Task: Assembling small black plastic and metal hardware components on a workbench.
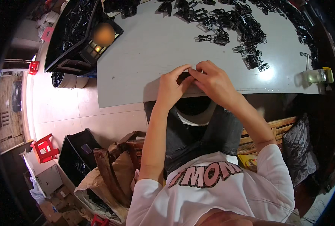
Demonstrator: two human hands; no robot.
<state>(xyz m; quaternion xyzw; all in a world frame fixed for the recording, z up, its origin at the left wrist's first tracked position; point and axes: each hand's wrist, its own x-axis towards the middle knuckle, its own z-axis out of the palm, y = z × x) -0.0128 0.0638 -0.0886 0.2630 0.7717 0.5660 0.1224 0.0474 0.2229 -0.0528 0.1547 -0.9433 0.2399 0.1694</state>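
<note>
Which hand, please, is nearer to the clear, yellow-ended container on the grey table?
The right hand: it is to the left of the clear, yellow-ended container, well apart from it. The left hand is farther left, beyond the right hand.

A small assembly workshop: black parts (246, 28) heaped on a worktable (133, 60), more filling a crate (67, 62)

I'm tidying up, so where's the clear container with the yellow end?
In the head view, the clear container is at the right end of the table, close to its near edge, well right of the right hand.
</note>
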